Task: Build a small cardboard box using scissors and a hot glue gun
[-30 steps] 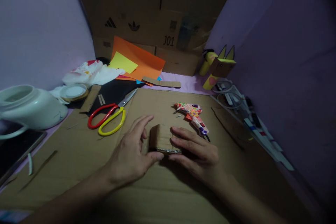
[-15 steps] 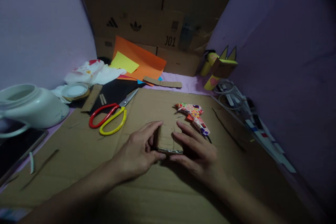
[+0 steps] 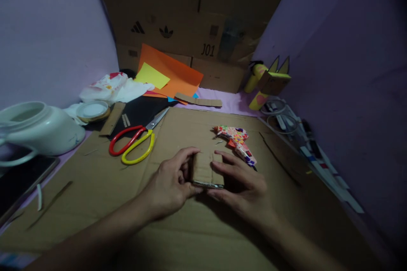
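Note:
A small rectangular cardboard piece (image 3: 203,168), with a layered front edge, sits between my hands above the cardboard mat. My left hand (image 3: 173,180) grips its left side, thumb at the near corner and forefinger along the far corner. On the opposite side, my right hand (image 3: 243,182) holds it, fingertips on the top and right edge, thumb under the near edge. Just beyond my right hand lies a glue gun (image 3: 235,139) wrapped in floral covering. Scissors (image 3: 136,146) with one red and one yellow handle rest farther left.
A white pot (image 3: 47,131) and a dark flat device (image 3: 28,182) stand at the left. Orange paper (image 3: 178,72), yellow paper (image 3: 152,75) and a cardboard strip (image 3: 199,100) lie at the back. A yellow cardboard figure (image 3: 275,81) and white strips (image 3: 337,182) line the right wall.
The view has shifted slightly. Both hands keep their hold on the cardboard piece, which tilts a little differently.

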### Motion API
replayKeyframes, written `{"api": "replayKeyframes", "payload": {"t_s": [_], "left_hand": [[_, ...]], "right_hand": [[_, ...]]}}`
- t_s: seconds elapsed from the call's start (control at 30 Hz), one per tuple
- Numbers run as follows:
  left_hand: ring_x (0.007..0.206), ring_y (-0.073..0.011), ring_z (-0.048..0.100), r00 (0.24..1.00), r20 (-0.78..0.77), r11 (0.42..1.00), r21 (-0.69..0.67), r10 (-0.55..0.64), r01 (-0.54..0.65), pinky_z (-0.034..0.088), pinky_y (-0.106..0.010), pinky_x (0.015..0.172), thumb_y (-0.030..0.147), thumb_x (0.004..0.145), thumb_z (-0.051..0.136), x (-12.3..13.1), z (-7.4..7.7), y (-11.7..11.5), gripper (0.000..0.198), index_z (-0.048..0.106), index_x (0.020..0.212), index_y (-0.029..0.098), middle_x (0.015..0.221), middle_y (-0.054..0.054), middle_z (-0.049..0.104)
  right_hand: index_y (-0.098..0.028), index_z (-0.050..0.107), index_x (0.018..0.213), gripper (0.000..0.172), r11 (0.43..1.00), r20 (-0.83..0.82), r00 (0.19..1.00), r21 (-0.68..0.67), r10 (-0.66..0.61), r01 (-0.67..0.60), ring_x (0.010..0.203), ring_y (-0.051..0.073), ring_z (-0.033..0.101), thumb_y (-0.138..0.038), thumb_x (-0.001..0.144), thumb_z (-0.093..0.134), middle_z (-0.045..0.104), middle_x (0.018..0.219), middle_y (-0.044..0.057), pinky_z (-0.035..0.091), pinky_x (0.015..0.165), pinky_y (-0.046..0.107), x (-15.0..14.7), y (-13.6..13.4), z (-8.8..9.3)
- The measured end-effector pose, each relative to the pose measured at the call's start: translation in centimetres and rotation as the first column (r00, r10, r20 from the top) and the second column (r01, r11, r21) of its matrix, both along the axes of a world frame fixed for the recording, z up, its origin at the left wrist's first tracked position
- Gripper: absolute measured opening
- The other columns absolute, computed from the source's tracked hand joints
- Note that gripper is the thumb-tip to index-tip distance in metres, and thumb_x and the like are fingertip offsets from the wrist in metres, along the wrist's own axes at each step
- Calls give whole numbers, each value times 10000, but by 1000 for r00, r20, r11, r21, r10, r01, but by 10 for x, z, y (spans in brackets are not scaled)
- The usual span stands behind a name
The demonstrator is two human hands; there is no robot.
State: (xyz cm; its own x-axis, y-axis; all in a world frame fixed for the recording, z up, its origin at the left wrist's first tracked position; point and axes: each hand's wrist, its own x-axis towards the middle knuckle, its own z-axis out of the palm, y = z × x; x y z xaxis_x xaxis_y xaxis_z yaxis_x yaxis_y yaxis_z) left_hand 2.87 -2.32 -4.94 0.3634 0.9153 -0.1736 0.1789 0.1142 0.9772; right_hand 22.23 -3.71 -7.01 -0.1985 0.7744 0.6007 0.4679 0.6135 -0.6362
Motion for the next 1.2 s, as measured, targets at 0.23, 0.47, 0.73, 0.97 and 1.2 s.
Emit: {"api": "replayKeyframes", "payload": {"t_s": [0.23, 0.47, 0.73, 0.97, 1.2], "left_hand": [[712, -133, 559, 999, -28, 1000, -4, -30, 30, 454, -212, 594, 134, 634, 679, -2, 6, -1, 641, 419, 1214, 212, 897, -1, 599], [776, -155, 587, 999, 20, 997, -69, -35, 36, 482, -246, 636, 91, 604, 670, -3, 9, 1, 654, 421, 1198, 200, 947, -16, 604], [799, -166, 581, 999, 21, 998, -46, -38, 39, 479, -260, 640, 76, 607, 679, -4, 5, 1, 638, 439, 1183, 209, 937, -10, 600], [810, -167, 585, 998, 42, 998, -30, -48, 50, 478, -255, 637, 74, 611, 676, -3, 5, 3, 624, 444, 1175, 200, 942, -13, 614], [796, -170, 595, 998, 30, 998, -47, -46, 47, 483, -265, 639, 71, 607, 673, -4, 5, 2, 627, 440, 1174, 202, 934, -12, 616]], "right_hand": [[-213, 668, 1069, 452, 1000, -5, 1000, -23, 18, -18, 1059, 275, 623, -320, 645, 783, 639, 1164, 161, 520, 871, 423, 0, 0, 1], [-182, 668, 1072, 457, 999, 9, 999, 9, 37, -37, 1055, 272, 628, -349, 660, 768, 647, 1145, 182, 521, 871, 403, 0, 0, 3], [-205, 659, 1100, 450, 998, 42, 998, 39, 43, -44, 1058, 273, 628, -398, 699, 724, 645, 1162, 171, 526, 870, 408, 1, 1, 2], [-214, 660, 1104, 449, 998, 49, 998, 47, 39, -41, 1053, 271, 633, -394, 698, 725, 649, 1164, 159, 530, 873, 400, 1, 1, 2], [-229, 656, 1111, 480, 997, 54, 998, 59, 45, -48, 1044, 269, 638, -423, 678, 726, 651, 1167, 147, 539, 862, 396, 3, 3, 2]]}}
